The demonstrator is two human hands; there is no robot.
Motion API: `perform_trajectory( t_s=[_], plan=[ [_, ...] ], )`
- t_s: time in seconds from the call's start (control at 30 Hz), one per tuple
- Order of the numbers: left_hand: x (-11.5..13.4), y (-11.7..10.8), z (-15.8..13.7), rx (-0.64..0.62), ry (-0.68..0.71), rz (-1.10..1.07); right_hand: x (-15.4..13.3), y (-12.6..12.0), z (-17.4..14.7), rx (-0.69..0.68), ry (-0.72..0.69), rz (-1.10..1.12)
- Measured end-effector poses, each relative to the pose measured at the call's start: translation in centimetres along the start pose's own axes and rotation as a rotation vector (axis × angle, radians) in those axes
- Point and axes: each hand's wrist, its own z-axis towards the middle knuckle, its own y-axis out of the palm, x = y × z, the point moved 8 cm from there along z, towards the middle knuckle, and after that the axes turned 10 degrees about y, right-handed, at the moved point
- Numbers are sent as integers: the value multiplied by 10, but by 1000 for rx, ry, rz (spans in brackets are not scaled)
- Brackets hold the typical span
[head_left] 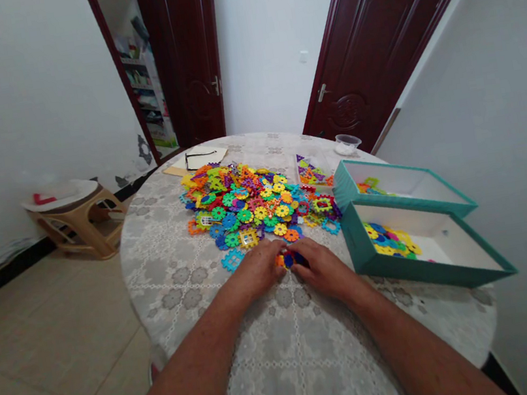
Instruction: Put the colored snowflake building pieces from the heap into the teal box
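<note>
Both my hands meet at the near edge of a heap of colourful plastic interlocking discs [254,202]. My left hand [266,263] is closed on a small group of interlocking discs [288,260], with orange, red and dark blue showing. From the other side, my right hand [317,261] pinches the same group. My fingers partly cover these pieces, so how they are joined cannot be made out. A light blue square piece [233,260] lies just left of my left hand, and a yellow square piece [249,238] sits at the heap's front edge.
Two teal boxes stand at the right; the nearer box [427,269] holds yellow and blue discs, the farther box [403,170] a few pieces. Behind the heap are a clear tray [320,161], a clear bowl [347,142] and glasses [198,157] on paper. A stool [84,227] stands left.
</note>
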Motion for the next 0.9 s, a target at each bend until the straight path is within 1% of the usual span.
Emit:
perform_trajectory(
  t_s=[0.17,0.3,0.4,0.47,0.53,0.6,0.73,0.9],
  plan=[
    [7,2,4,48,38,-155,-9,3,-4,-13,-50,76],
    [0,1,5,125,-35,-223,-9,4,-5,-22,-51,93],
    [0,1,5,143,-66,-311,-9,2,-5,-4,-35,99],
    [0,3,5,148,-115,-401,-10,0,-5,32,-27,120],
    [0,6,5,135,-173,-525,-13,-3,-5,67,-34,150],
    [2,8,6,122,-202,-636,-18,-6,-6,97,-54,177],
    [5,10,7,87,-195,-727,-31,-9,-9,110,-121,198],
    [12,13,5,-1,-154,-851,-36,-8,-13,98,-217,233]
  ],
)
